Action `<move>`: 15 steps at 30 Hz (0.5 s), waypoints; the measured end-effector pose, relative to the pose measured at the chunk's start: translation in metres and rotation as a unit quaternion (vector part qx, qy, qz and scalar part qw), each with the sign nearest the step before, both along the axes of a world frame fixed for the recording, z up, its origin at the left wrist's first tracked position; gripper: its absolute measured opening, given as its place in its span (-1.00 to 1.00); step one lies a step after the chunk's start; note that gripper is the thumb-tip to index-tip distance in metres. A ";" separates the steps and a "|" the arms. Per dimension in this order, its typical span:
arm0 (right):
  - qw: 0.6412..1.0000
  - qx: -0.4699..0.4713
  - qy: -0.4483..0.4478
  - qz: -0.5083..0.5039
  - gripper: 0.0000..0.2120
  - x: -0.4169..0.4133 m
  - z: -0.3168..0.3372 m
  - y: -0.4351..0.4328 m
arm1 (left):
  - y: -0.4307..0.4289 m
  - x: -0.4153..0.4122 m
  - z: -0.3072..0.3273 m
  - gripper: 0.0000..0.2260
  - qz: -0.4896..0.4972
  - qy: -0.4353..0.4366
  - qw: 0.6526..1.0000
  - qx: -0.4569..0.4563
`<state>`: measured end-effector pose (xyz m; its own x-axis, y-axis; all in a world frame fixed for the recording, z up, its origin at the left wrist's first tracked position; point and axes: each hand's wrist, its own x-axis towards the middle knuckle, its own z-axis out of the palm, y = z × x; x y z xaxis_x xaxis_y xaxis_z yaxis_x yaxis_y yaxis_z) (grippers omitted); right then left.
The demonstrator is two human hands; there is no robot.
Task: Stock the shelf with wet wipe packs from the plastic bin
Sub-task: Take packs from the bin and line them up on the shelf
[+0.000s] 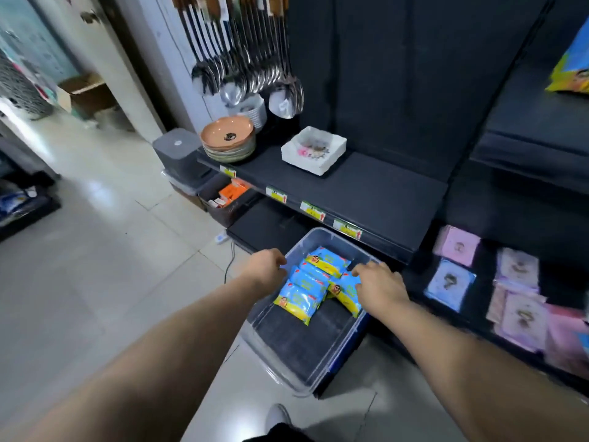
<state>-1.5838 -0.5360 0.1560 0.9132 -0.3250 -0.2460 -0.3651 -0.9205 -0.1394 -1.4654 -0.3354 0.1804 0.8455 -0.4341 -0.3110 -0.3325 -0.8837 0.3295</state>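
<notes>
Packs of wet wipes (pixel 306 291), blue and yellow, lie heaped in the far half of a clear plastic bin (pixel 287 374). The bin stands on the tiled floor (pixel 111 266) at the foot of a dark shelf (pixel 366 186). The left hand (pixel 266 266) hangs at the bin's left rim, fingers curled down beside the nearest packs; whether it grips one I cannot tell. The right hand (pixel 381 287) reaches in from the right, its fingers bent onto the top of a pack, and its hold is likewise unclear. The shelf board just above the bin carries a white square tray (pixel 314 149) and a stack of orange plates (pixel 228 138), with price tags (pixel 312 211) along its front edge. Metal ladles (pixel 248 74) hang above the plates. Pink and blue packets (pixel 455 245) lie on the low shelf to the right.
</notes>
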 end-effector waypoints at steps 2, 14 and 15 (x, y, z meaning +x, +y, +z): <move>0.999 0.005 0.037 -0.022 -0.64 0.010 -0.015 0.010 | 0.005 0.015 -0.014 -0.76 -0.009 0.021 1.000 0.002; 0.985 0.082 0.101 -0.113 -0.65 0.058 -0.077 0.011 | 0.009 0.052 -0.099 -0.74 0.004 0.148 0.985 0.085; 0.983 0.092 0.110 -0.116 -0.64 0.066 -0.085 0.006 | 0.006 0.054 -0.106 -0.75 0.016 0.159 0.984 0.083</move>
<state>-1.5179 -0.5302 0.0715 0.7372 -0.4501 -0.5039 -0.6027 -0.7751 -0.1894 -1.4115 -0.3293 0.0744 0.7066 -0.3306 -0.6256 -0.2079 -0.9421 0.2630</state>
